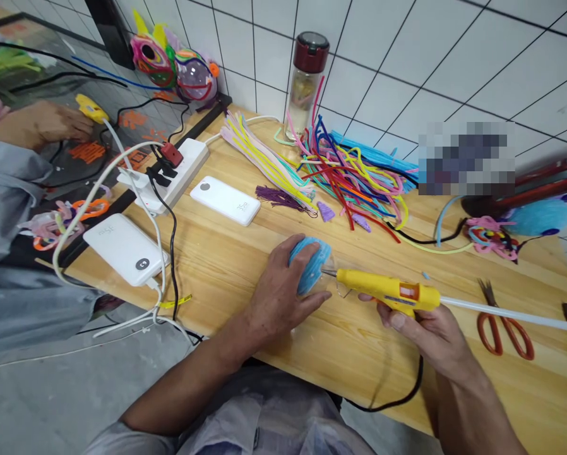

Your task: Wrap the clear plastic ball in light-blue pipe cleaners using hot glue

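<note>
My left hand [281, 284] is closed around a rounded blue fuzzy piece [313, 264], which seems to have clear plastic at its edge. In my right hand [423, 328] is a yellow hot glue gun [382, 287], fingers wrapped round its handle. Its metal nozzle points left and meets the blue piece's right edge; whether glue is coming out cannot be made out. A long white glue stick [501, 311] runs out of the gun's back. Orange-handled scissors [504, 325] lie to the right of my right hand.
Behind my hands lie a pile of coloured pipe cleaners [350, 170], two purple pieces and a lidded bottle [307, 82]. White power banks [225, 200] and a power strip [170, 177] with cables stand left. A co-worker's hand [47, 123] is near another yellow glue gun [91, 109].
</note>
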